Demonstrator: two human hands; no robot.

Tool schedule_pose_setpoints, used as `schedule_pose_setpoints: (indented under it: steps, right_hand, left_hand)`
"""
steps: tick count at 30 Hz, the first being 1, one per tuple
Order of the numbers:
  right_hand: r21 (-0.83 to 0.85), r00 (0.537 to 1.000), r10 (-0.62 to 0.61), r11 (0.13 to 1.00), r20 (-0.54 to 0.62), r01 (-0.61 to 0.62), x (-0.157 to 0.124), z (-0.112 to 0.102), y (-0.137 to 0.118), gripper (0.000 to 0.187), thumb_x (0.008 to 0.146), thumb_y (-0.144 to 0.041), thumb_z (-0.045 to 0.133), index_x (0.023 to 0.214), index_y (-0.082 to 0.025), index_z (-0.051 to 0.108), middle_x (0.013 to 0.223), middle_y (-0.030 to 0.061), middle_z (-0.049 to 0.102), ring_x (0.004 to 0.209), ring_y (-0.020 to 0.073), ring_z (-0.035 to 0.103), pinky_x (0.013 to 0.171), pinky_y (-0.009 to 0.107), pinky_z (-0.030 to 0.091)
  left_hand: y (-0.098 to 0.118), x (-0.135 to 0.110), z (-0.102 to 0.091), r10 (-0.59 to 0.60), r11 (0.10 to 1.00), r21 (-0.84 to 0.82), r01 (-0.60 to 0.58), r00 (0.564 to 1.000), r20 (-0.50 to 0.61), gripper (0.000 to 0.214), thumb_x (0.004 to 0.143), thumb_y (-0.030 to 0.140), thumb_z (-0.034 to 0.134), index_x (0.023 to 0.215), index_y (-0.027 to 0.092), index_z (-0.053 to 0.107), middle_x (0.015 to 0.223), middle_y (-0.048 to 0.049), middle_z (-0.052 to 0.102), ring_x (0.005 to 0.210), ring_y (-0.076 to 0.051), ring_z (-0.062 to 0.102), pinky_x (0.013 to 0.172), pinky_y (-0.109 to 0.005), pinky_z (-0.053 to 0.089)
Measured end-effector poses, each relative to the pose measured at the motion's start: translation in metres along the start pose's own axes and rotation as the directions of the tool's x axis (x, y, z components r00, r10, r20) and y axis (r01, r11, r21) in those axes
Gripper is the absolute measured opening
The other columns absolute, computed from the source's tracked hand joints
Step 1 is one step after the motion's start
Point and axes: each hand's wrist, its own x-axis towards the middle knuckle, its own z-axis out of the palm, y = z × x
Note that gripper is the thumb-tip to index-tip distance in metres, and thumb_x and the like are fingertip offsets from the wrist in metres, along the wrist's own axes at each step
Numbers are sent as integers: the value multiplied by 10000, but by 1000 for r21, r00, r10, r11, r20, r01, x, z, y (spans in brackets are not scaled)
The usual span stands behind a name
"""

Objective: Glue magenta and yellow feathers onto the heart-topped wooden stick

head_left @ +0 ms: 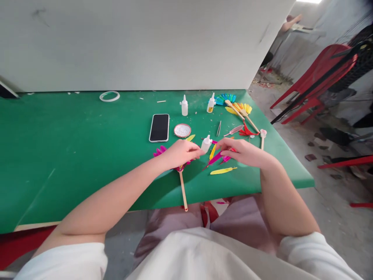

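Note:
My left hand (pixel 186 152) is above a magenta feather fan (pixel 160 151) with a pale wooden handle (pixel 183 190). Its fingers are closed at the base of a small white dropper bottle (pixel 206 144), which leans slightly right. My right hand (pixel 240 151) has its thumb and fingers pinched at the upper end of a magenta feather (pixel 215 159). A yellow feather (pixel 223 170) lies just below that hand, and another yellow feather (pixel 213 151) is between the two hands. The left hand hides part of the fan.
Behind the hands lie a phone (pixel 159 128), a round dish (pixel 182 130) and tweezers (pixel 218 128). Two more dropper bottles, one clear (pixel 184 107) and one labelled (pixel 210 104), stand farther back. A blue fan (pixel 224 98), a yellow fan (pixel 243 107) and a tape ring (pixel 109 96) lie on the green table (pixel 72 155).

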Motion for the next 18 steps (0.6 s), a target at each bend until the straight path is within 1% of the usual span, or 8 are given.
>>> schedule_pose_setpoints:
  steps: [3, 6, 8, 9, 11, 13, 15, 18]
  right_hand:
    - [5, 998, -57, 998, 32, 57, 9, 15, -22, 159, 846, -256, 436, 979, -251, 522, 779, -20, 621, 672, 121, 566, 606, 231, 427]
    - [6, 997, -81, 997, -16, 82, 13, 26, -31, 136, 848, -271, 448, 955, -246, 528, 760, -18, 616, 658, 117, 553, 594, 227, 414]
    - [67, 986, -23, 997, -167, 35, 12, 27, -25, 137, 835, -327, 479, 915, -237, 546, 737, -14, 611, 629, 116, 548, 574, 229, 417]
    - [119, 959, 32, 993, -282, 2, 10, 26, -18, 156, 822, -364, 499, 877, -227, 553, 718, -10, 602, 605, 114, 540, 554, 231, 417]
    - [253, 865, 162, 966, -476, -42, 9, 24, 0, 220, 783, -429, 540, 837, -216, 551, 663, -12, 570, 549, 110, 516, 492, 231, 397]
    - [307, 795, 262, 946, -548, -100, 13, 26, 18, 273, 757, -462, 559, 875, -215, 570, 673, -4, 568, 560, 119, 519, 481, 242, 399]
    - [255, 817, 269, 954, -509, -155, 22, 34, 31, 375, 722, -472, 597, 1008, -229, 580, 801, 23, 604, 670, 151, 557, 550, 276, 440]
    - [74, 879, 153, 988, -452, -133, 42, 54, 36, 462, 696, -461, 626, 1095, -241, 553, 1023, 57, 601, 931, 217, 552, 763, 355, 451]
  left_hand:
    - [-5, -6, 7, -18, 989, -143, 36, 992, 125, 228, 727, 391, 595, 790, 206, 713, 675, -20, 678, 569, -159, 601, 528, -255, 459]
    - [-12, -14, 6, -25, 968, -246, 57, 991, 133, 174, 704, 344, 624, 757, 202, 708, 672, -17, 680, 580, -161, 607, 503, -243, 446]
    - [-22, -19, -1, -82, 954, -282, 99, 994, 71, 184, 697, 353, 636, 764, 192, 695, 696, -23, 690, 582, -163, 614, 512, -250, 452]
    - [-27, -20, -7, -114, 947, -300, 113, 993, 14, 197, 694, 358, 644, 774, 183, 685, 714, -29, 694, 591, -164, 620, 540, -260, 466]
    - [-37, -21, -23, -141, 944, -316, 88, 979, -147, 228, 692, 353, 658, 823, 167, 662, 744, -39, 698, 666, -174, 643, 654, -291, 493]
    - [-43, -16, -40, -154, 950, -306, 58, 942, -300, 268, 698, 324, 662, 909, 161, 631, 723, -30, 693, 701, -170, 647, 725, -310, 489]
    - [-45, -8, -53, -153, 968, -241, 73, 930, -333, 336, 704, 298, 662, 1007, 167, 602, 694, -12, 685, 685, -157, 638, 740, -313, 478]
    - [-44, 8, -58, -88, 991, -120, 55, 952, -292, 417, 734, 279, 631, 1134, 191, 555, 670, 8, 672, 678, -151, 622, 738, -309, 460]
